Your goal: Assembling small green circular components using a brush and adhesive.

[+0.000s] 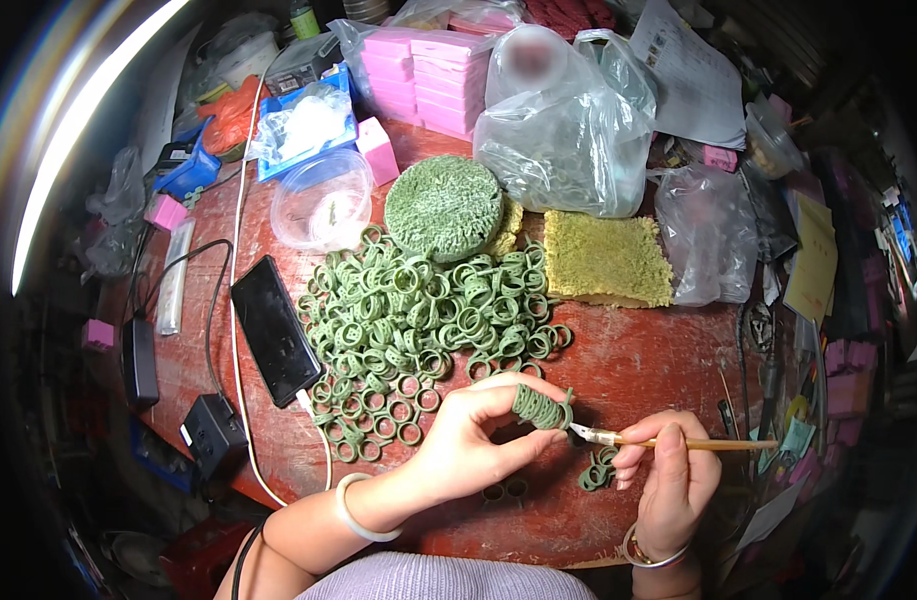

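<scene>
Between the thumb and fingers of my left hand (468,440) is a stack of green rings (540,407), pressed side by side into a short roll. My right hand (668,470) pinches a thin brush (718,443) with a wooden handle and a whitish tip. That tip meets the right end of the stack, or lies very close to it; I cannot tell which. Below the brush, a few loose green rings (596,472) rest on the red table (458,530). Beyond my left hand spreads a large heap of similar rings (408,315).
A round green pad (444,208) stands behind the heap, with a yellow sponge (608,260) to its right. Left of the rings lies a phone (275,332) with a white cable (240,400). Clear bags (568,150), pink blocks (418,75) and a clear tub (323,200) line the back.
</scene>
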`<state>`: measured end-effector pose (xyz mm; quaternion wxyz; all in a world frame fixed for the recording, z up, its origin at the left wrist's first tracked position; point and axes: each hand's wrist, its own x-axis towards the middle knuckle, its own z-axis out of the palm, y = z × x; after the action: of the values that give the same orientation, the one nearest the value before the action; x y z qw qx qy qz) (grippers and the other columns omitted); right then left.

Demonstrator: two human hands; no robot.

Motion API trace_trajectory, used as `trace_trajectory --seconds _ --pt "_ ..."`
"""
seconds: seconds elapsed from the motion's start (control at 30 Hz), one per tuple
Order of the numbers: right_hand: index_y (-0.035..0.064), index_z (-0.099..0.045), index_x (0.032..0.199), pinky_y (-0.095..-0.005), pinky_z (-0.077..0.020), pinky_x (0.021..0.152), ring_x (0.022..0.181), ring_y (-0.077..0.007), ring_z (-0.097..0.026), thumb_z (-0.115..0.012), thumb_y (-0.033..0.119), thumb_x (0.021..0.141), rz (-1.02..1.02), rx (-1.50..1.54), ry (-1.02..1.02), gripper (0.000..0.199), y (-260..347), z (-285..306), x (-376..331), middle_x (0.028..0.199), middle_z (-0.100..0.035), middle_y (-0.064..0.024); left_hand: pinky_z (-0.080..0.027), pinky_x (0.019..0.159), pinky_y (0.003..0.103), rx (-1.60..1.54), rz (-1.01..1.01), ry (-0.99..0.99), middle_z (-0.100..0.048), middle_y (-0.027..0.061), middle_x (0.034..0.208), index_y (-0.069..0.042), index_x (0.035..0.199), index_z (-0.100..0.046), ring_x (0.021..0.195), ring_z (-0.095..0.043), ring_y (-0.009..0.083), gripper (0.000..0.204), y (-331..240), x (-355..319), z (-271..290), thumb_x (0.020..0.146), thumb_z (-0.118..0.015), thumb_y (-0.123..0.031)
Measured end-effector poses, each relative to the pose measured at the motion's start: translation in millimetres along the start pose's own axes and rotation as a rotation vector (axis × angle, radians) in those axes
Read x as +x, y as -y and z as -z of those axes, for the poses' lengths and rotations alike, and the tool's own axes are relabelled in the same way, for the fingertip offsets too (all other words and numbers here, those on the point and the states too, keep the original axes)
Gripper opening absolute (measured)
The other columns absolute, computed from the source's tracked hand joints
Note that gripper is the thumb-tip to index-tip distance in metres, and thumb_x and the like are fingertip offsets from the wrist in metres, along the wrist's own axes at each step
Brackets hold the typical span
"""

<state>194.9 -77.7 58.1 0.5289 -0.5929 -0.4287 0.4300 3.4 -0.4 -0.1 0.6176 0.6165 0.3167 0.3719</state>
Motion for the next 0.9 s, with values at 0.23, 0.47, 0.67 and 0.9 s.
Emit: trace_trajectory --seconds 0.23,0.47,0.67,0.9 --pt "-0.0073 -0.061 0.104 -0.0262 -0.054 0.062 0.065 -0.0145 -0.064 -0.042 0.023 0.107 0.062 0.045 0.015 0.036 -4 -6 -2 0.079 -0.067 -0.0139 -0.052 0.083 0.024 -0.143 0.083 -0.021 -0.066 0.0094 0.113 0.002 0.109 -0.068 0.1 -0.063 0.0121 0.025 3 -1 -1 0.084 -0.071 0.005" --pt "-0.0087 -0.059 0.11 -0.0298 -0.0572 0.067 0.071 -0.0198 -0.067 -0.045 0.013 0.103 0.459 -0.219 0.061 0.027 -7 -2 -1 0.083 -0.068 -0.0157 -0.051 0.088 0.025 -0.125 0.194 -0.014 -0.066 0.0095 0.114 0.003 0.108 -0.068 0.102 -0.063 0.013 0.025 -7 1 -1 0.084 -0.071 0.006" --pt "-0.0046 -0.061 0.106 -0.0309 -0.0568 0.065 0.069 -0.0225 -0.068 -0.051 0.004 0.095 0.494 -0.376 0.136 0.017 -3 0 -3 0.082 -0.068 -0.0131 -0.052 0.087 0.025 -0.1 0.107 -0.014 -0.065 0.0093 0.116 0.002 0.107 -0.068 0.103 -0.062 0.0125 0.024 2 1 1 0.084 -0.071 0.006" --pt "-0.0034 -0.063 0.1 -0.0308 -0.0551 0.061 0.067 -0.0228 -0.067 -0.053 0.003 0.092 0.466 -0.424 0.132 0.014 -1 -4 -2 0.08 -0.067 -0.0121 -0.052 0.088 0.026 -0.099 0.084 -0.027 -0.065 0.01 0.116 0.002 0.107 -0.068 0.104 -0.062 0.0136 0.023 7 -1 0 0.084 -0.072 0.006"
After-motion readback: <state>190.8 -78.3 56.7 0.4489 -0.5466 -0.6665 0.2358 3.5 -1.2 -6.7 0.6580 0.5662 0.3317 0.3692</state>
